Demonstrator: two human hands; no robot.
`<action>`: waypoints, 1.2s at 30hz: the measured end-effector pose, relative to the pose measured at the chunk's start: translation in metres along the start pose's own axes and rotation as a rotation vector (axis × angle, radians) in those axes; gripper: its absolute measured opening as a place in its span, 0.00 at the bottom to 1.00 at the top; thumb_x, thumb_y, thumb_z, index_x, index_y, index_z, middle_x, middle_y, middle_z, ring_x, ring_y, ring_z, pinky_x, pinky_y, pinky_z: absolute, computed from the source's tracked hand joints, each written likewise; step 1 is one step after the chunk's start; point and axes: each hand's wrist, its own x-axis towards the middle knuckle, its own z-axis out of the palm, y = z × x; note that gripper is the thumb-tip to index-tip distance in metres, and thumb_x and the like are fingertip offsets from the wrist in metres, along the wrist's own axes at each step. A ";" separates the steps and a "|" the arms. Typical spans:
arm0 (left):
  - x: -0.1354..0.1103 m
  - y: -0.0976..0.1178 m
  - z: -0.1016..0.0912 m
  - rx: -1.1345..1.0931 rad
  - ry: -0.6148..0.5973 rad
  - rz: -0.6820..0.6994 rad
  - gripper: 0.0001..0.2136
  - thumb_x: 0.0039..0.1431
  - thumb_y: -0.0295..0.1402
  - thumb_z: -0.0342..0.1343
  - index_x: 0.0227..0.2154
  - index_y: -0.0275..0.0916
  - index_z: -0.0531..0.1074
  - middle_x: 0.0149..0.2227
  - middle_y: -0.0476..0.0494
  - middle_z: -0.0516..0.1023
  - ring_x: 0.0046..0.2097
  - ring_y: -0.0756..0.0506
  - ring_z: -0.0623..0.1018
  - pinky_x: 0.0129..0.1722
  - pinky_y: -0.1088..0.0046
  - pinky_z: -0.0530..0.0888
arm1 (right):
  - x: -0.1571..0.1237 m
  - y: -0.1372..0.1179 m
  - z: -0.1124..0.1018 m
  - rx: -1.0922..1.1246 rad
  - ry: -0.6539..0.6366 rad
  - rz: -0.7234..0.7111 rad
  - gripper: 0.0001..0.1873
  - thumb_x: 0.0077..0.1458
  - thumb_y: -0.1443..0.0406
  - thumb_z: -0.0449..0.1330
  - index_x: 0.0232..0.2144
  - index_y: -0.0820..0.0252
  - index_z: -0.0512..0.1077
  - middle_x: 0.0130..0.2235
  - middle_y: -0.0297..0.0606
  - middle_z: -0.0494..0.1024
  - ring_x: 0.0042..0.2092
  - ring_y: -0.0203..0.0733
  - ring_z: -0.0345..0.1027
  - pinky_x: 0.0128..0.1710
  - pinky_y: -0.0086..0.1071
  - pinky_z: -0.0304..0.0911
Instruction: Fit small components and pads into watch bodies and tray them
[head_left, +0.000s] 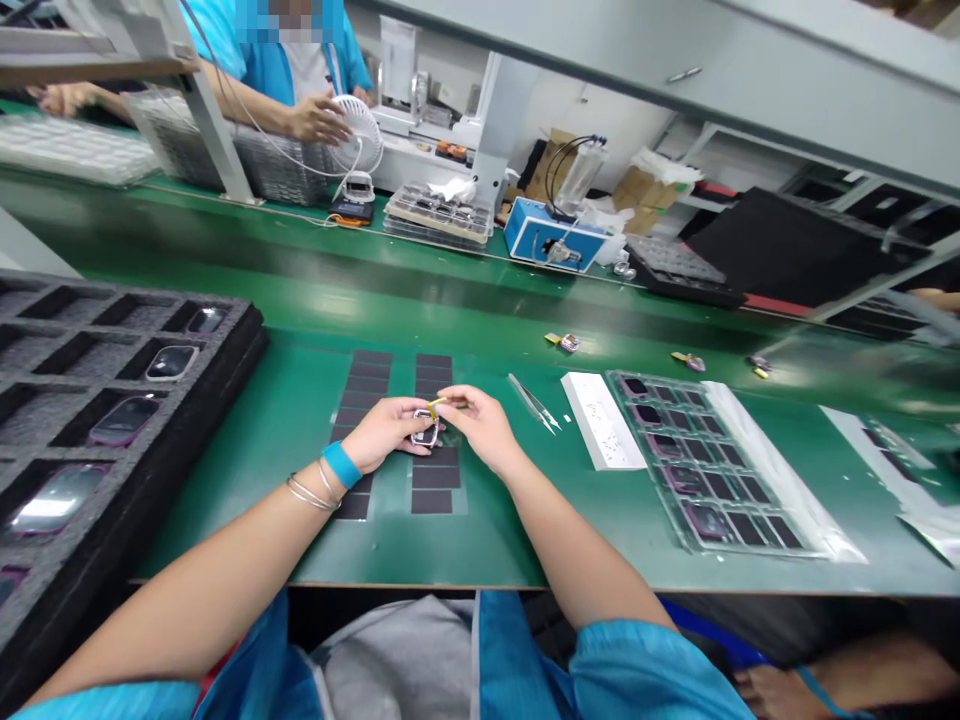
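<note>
My left hand (386,432) pinches a small rectangular device casing (425,428) with a glossy rim above the green bench mat (300,520). My right hand (480,425) is close against it, its fingertips holding a thin yellow strip (439,402) at the casing's top edge. Rows of dark rectangular pads (431,475) lie under both hands. Just right of my right hand rest metal tweezers (532,403). A blue wristband (342,464) and thin bangles (311,490) circle my left wrist.
A black foam tray (90,420) holding several glossy devices lies at left. To the right are a white block (601,420) and a device-filled tray (697,460). Across a raised conveyor (300,215), a co-worker's hand (319,118) is near a white fan (360,140).
</note>
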 end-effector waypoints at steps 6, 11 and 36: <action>-0.001 0.003 -0.001 -0.103 -0.133 -0.060 0.18 0.41 0.27 0.64 0.39 0.35 0.73 0.35 0.41 0.78 0.36 0.45 0.79 0.38 0.69 0.76 | -0.003 -0.005 0.004 -0.071 0.127 -0.050 0.10 0.50 0.59 0.60 0.32 0.59 0.74 0.32 0.36 0.78 0.32 0.39 0.71 0.34 0.31 0.67; 0.002 -0.002 0.000 -0.061 -0.104 -0.033 0.18 0.42 0.26 0.64 0.39 0.34 0.72 0.29 0.44 0.77 0.32 0.47 0.78 0.36 0.70 0.76 | -0.006 -0.004 0.007 -0.185 0.152 -0.137 0.09 0.51 0.60 0.60 0.34 0.57 0.76 0.35 0.36 0.78 0.34 0.39 0.71 0.39 0.32 0.67; 0.002 0.000 -0.004 -0.397 -0.034 0.007 0.14 0.51 0.23 0.56 0.43 0.33 0.73 0.39 0.39 0.77 0.39 0.48 0.77 0.46 0.67 0.74 | -0.008 -0.003 0.008 -0.504 -0.018 -0.435 0.12 0.56 0.68 0.57 0.42 0.51 0.74 0.43 0.38 0.72 0.47 0.43 0.63 0.50 0.42 0.60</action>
